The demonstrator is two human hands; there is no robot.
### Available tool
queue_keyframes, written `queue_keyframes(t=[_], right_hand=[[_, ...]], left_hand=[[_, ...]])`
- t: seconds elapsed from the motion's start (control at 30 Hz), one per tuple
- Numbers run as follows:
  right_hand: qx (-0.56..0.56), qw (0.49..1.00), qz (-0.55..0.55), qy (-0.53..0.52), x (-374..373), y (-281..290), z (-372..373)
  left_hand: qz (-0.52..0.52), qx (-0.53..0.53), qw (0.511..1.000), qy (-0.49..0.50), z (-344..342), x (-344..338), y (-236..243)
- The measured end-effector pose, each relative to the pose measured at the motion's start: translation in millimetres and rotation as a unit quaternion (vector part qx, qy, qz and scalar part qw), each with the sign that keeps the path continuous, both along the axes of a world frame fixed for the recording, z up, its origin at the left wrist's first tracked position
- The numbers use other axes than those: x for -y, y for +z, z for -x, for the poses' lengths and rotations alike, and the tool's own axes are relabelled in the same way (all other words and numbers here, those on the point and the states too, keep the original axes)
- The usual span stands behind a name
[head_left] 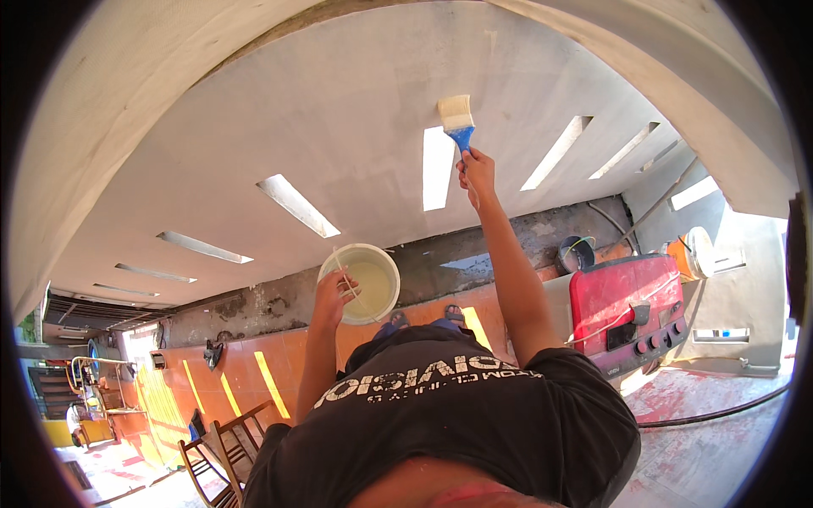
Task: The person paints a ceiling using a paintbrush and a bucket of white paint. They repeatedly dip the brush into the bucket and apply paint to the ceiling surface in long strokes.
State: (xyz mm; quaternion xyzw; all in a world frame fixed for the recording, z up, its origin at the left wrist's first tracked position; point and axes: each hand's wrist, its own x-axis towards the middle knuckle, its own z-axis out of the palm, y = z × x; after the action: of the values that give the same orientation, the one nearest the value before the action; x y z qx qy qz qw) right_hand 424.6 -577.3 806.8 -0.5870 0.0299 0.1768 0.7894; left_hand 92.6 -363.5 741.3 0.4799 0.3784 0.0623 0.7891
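My right hand (477, 176) is closed around the blue handle of a wide paintbrush (458, 118). The brush's pale bristles lie against the grey wall (373, 110), just above a tall bright slot. Lower and to the left, my left hand (333, 292) curls its fingers around the thin pale handle of a round white bucket (393, 267). The handle crosses the bucket's mouth, and pale, cloudy liquid shows inside. A darker, damp-looking patch marks the wall to the left of the slot.
Several slanted slots (298, 206) pierce the wall. At the right stand a red machine with dark knobs (627, 296), a dark bucket (575, 254) and an orange-and-white container (696, 252). Wooden chairs (224, 449) are at the lower left. A black hose (711, 416) crosses the floor at right.
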Motion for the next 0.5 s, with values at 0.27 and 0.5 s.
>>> queue_keyframes(t=[0.27,0.5], right_hand=[[0.043,0.999,0.008,0.004,-12,77,-5],[0.162,0.982,-0.093,-0.013,-25,129,3]], left_hand=[[-0.008,0.002,0.999,-0.035,10,-34,-7],[-0.005,-0.008,0.999,-0.051,8,-50,-7]])
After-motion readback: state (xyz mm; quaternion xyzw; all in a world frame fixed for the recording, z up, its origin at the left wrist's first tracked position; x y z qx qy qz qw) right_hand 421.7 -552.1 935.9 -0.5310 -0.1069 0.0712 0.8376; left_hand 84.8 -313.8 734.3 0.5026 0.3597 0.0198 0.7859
